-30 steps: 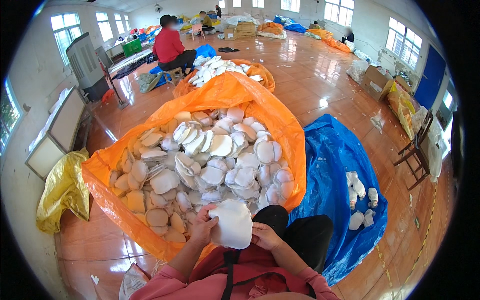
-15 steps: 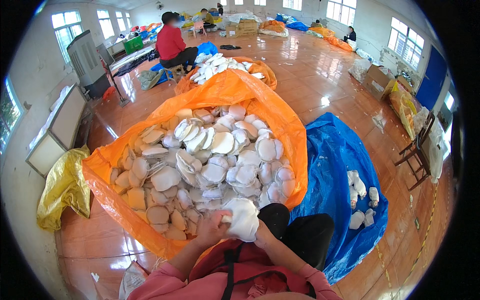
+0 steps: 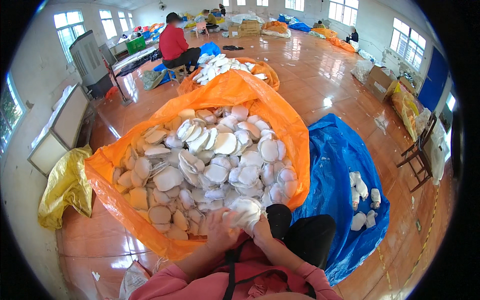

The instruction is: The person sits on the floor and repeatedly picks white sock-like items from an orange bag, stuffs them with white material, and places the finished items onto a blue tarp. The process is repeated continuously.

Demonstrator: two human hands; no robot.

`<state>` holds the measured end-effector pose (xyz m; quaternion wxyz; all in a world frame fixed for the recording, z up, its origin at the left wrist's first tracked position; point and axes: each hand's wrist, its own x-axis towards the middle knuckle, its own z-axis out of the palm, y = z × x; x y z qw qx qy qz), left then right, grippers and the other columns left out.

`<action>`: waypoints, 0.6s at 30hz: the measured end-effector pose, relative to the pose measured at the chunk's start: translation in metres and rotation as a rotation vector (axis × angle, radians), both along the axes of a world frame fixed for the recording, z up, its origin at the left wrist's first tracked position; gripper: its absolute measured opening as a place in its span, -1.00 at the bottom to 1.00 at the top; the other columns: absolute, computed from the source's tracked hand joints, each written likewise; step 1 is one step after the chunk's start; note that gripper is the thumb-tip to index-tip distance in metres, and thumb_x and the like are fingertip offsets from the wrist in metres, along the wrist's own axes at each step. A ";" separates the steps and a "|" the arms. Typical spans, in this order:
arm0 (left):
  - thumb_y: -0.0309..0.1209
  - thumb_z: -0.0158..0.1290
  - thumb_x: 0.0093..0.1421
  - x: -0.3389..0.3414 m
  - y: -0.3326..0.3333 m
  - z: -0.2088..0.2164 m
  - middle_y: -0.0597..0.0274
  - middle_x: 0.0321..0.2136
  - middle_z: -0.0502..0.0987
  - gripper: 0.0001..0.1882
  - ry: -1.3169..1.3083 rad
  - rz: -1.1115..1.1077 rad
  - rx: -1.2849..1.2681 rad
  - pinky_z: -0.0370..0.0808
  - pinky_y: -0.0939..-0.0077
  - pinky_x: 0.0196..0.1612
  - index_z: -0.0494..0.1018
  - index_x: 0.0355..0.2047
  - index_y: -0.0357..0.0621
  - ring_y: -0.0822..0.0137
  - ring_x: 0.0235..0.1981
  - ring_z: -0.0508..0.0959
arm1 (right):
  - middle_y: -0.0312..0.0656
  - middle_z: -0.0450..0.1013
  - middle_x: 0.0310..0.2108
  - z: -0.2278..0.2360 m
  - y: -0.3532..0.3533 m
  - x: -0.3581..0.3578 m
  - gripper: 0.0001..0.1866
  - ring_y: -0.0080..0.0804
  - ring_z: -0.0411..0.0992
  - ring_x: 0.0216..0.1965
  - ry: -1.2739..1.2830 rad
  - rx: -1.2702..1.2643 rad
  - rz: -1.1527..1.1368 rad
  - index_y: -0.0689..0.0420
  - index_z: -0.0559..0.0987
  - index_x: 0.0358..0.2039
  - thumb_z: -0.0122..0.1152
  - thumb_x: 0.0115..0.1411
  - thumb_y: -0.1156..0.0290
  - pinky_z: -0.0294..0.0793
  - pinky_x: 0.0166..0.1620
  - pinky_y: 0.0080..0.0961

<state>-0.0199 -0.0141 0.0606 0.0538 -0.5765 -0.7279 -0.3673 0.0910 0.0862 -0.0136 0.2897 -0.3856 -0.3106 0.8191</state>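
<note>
Close in front of my lap, a soft white rounded fabric piece is bunched up between my hands. My right hand is closed on its lower right edge. My left hand is against its left side, the fingers smeared by motion, so their grip is not clear. Just beyond them lies a large heap of similar flat, rounded white pieces, many stacked in small bundles. The heap fills a wide-mouthed orange woven sack with its rim folded out.
To my right, a blue tarp carries several small stuffed white pieces. A yellow sack lies at left by a white panel. Ahead, a person in red sits by another white heap. A wooden chair stands far right.
The white piece has gone from spread out to bunched up. My left hand has shifted slightly right and its fingers have moved up along the piece; the right hand still grips it.
</note>
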 end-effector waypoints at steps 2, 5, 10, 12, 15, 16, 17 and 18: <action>-0.44 0.21 -0.12 0.014 -0.002 0.008 -0.04 -0.05 0.43 -0.47 -0.036 -0.165 -0.073 0.40 0.15 0.00 0.43 -0.05 -0.15 -0.06 -0.05 0.44 | -0.12 0.51 -0.19 -0.018 0.003 -0.003 -0.58 -0.35 0.50 -0.19 -0.012 -0.013 0.010 0.23 0.45 0.00 -0.13 0.12 0.70 0.53 -0.16 -0.45; -0.39 0.19 -0.08 0.021 0.001 0.001 -0.05 -0.04 0.42 -0.41 -0.042 -0.169 -0.151 0.38 0.13 0.07 0.38 0.02 -0.20 -0.07 -0.04 0.44 | -0.07 0.49 -0.16 -0.028 0.000 -0.007 -0.61 -0.25 0.50 -0.18 0.079 -0.005 0.047 0.24 0.44 -0.03 -0.14 0.12 0.71 0.53 -0.14 -0.36; -0.42 0.14 -0.07 0.031 0.004 -0.004 -0.03 -0.07 0.43 -0.45 -0.005 -0.080 -0.127 0.39 0.12 0.03 0.38 0.01 -0.18 -0.05 -0.08 0.45 | -0.08 0.49 -0.16 -0.015 -0.008 -0.008 -0.69 -0.29 0.50 -0.20 0.131 -0.016 0.030 0.24 0.44 -0.06 -0.05 0.17 0.65 0.53 -0.15 -0.40; -0.49 0.10 -0.07 0.030 0.008 -0.012 0.03 -0.12 0.43 -0.52 0.011 -0.072 -0.072 0.39 0.13 -0.02 0.43 -0.05 -0.15 -0.04 -0.12 0.45 | -0.12 0.50 -0.17 -0.030 -0.010 -0.008 -0.72 -0.32 0.50 -0.20 0.096 0.026 0.022 0.23 0.46 -0.07 0.01 0.18 0.63 0.53 -0.14 -0.41; -0.46 0.07 -0.05 0.027 0.009 -0.017 0.14 -0.12 0.47 -0.57 0.035 -0.005 -0.146 0.40 0.15 -0.05 0.45 -0.09 -0.13 0.02 -0.10 0.46 | -0.17 0.51 -0.18 -0.051 -0.014 -0.010 -0.72 -0.35 0.50 -0.21 0.018 0.109 0.007 0.19 0.49 -0.07 0.07 0.18 0.63 0.54 -0.13 -0.42; -0.46 0.06 -0.05 0.027 0.010 -0.017 0.16 -0.13 0.48 -0.59 0.039 -0.013 -0.139 0.40 0.15 -0.06 0.47 -0.11 -0.13 0.03 -0.09 0.46 | -0.17 0.51 -0.18 -0.055 -0.015 -0.011 -0.72 -0.35 0.50 -0.20 0.007 0.132 -0.011 0.19 0.49 -0.07 0.07 0.18 0.63 0.54 -0.13 -0.43; -0.46 0.06 -0.05 0.027 0.011 -0.018 0.18 -0.15 0.49 -0.60 0.043 -0.022 -0.131 0.39 0.16 -0.06 0.48 -0.12 -0.13 0.04 -0.09 0.47 | -0.18 0.51 -0.17 -0.060 -0.015 -0.012 -0.72 -0.36 0.50 -0.20 -0.004 0.155 -0.029 0.19 0.48 -0.07 0.08 0.18 0.63 0.54 -0.12 -0.43; -0.47 0.05 -0.05 0.026 0.011 -0.019 0.20 -0.16 0.50 -0.61 0.047 -0.028 -0.125 0.39 0.17 -0.07 0.49 -0.14 -0.13 0.05 -0.09 0.47 | -0.17 0.51 -0.19 -0.061 -0.015 -0.013 -0.73 -0.38 0.49 -0.22 0.003 0.164 -0.041 0.20 0.48 -0.09 0.13 0.16 0.59 0.52 -0.15 -0.46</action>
